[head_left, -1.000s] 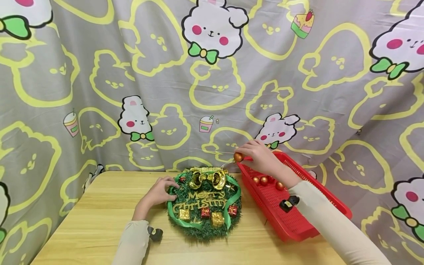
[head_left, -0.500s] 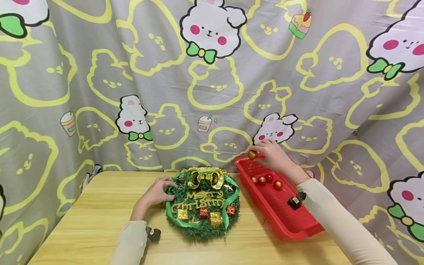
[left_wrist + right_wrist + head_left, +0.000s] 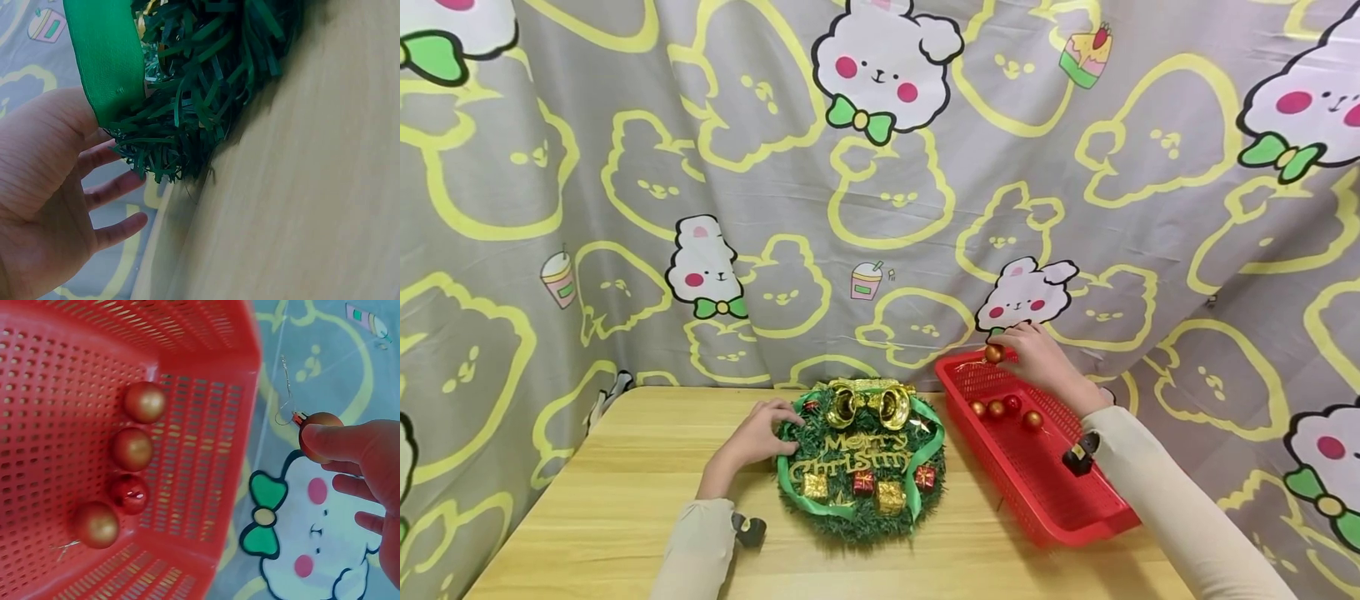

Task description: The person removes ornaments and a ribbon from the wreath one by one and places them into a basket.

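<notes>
**Copper bauble pinched at the basket's far end**

From where I stand, the person's right hand holds a copper-coloured bauble between thumb and fingers, near the far end of the red basket. Whether it hangs over the rim or just beyond, I cannot tell. A thin gold cord trails loosely from its cap.

Inside the basket, towards that same end, three more coppery baubles sit bunched with a shiny red bauble.

Beside the basket, on the person's left, a green wreath lies on the worktop. The left hand is at its edge farthest from the basket, three fingers loosely extended; ribbon and tinsel hide whether thumb and forefinger pinch it.

To my eye, the bauble is the likeliest to go astray: it is round and looks smooth, so a slack pinch could let it drop into the basket or over its end. That dangling cord might snag in the basket's lattice. The wreath could slide on the worktop if the left hand pushes.
</notes>
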Demonstrator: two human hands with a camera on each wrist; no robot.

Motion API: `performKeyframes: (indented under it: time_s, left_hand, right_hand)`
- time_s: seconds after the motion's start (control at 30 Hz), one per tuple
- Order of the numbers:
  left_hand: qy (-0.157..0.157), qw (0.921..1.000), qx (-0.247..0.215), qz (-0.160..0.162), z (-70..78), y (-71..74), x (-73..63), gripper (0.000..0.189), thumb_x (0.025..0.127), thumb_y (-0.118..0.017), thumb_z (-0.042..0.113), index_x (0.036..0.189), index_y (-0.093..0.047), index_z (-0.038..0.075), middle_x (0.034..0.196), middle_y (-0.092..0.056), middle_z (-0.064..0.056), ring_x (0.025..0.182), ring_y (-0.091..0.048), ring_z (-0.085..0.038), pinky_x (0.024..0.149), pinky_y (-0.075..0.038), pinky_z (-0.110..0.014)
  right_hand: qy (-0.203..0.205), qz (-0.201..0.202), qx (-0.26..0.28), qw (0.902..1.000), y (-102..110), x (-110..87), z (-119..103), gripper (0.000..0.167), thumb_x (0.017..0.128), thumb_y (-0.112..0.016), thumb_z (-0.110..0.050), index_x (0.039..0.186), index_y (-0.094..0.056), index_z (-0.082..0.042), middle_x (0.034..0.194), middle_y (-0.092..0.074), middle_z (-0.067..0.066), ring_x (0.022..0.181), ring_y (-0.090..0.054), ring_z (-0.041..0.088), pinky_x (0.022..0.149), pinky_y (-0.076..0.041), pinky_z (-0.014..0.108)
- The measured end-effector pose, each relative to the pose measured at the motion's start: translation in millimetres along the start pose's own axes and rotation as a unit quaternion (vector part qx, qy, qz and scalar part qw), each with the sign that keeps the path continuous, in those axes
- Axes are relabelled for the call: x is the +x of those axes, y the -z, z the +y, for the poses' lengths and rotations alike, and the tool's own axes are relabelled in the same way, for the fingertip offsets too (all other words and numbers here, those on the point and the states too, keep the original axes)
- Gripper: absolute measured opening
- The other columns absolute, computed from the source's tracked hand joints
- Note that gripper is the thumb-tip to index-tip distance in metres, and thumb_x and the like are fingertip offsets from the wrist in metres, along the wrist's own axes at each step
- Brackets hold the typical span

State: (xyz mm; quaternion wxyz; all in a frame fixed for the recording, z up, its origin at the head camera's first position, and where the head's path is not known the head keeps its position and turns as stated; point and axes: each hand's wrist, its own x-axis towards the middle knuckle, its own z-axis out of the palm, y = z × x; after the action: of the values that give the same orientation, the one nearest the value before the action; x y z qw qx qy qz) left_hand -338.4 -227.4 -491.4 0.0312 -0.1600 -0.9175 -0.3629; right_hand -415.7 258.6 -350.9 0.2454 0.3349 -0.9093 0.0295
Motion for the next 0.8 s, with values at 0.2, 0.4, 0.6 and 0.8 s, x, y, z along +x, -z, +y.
performKeyframes:
  time_s: [0.2,0.4,0.6,0.8]
  left_hand:
    - [0.001,1.0000,0.001,0.002,-0.5,0.0,-0.2,0.032,0.081,-0.084,0.013,0.112,-0.077,0.015,0.134,-0.059,-0.013,0.123,-0.046,-0.035,0.099,-0.047,-0.059]
    - [0.006,1.0000,0.002,0.002,-0.5,-0.7,0.1,0.033,0.080,-0.084,0.012,0.112,-0.076,0.016,0.132,-0.059,-0.010,0.123,-0.047,-0.033,0.099,-0.047,-0.058]
    - [0.009,0.9999,0.003,0.003,-0.7,-0.9,0.2,0.033,0.080,-0.084,0.013,0.112,-0.076,0.016,0.132,-0.060,-0.009,0.122,-0.047,-0.033,0.099,-0.047,-0.057]
    - [0.011,0.9999,0.004,0.002,-0.7,-1.0,0.1,0.033,0.080,-0.084,0.013,0.112,-0.076,0.016,0.134,-0.059,-0.010,0.123,-0.047,-0.034,0.100,-0.046,-0.059]
  right_hand:
    - [-0.003,0.010,-0.024,0.9997,-13,-7.2,10,0.036,0.074,-0.089,-0.010,0.108,-0.077,-0.004,0.097,-0.075,0.012,0.092,-0.063,0.034,0.087,-0.047,0.052]
    - [0.013,0.023,-0.040,0.9989,-28,-14.9,19,0.042,0.073,-0.090,-0.010,0.113,-0.076,-0.004,0.108,-0.076,0.012,0.096,-0.065,0.034,0.094,-0.044,0.054]
    - [0.015,0.021,-0.046,0.9986,-38,-20.3,21,0.047,0.072,-0.091,-0.012,0.115,-0.075,-0.002,0.113,-0.075,0.017,0.103,-0.067,0.036,0.091,-0.046,0.053]
    - [0.006,0.021,-0.039,0.9990,-46,-21.7,19,0.041,0.071,-0.092,-0.011,0.109,-0.076,-0.001,0.105,-0.075,0.017,0.101,-0.065,0.037,0.090,-0.047,0.054]
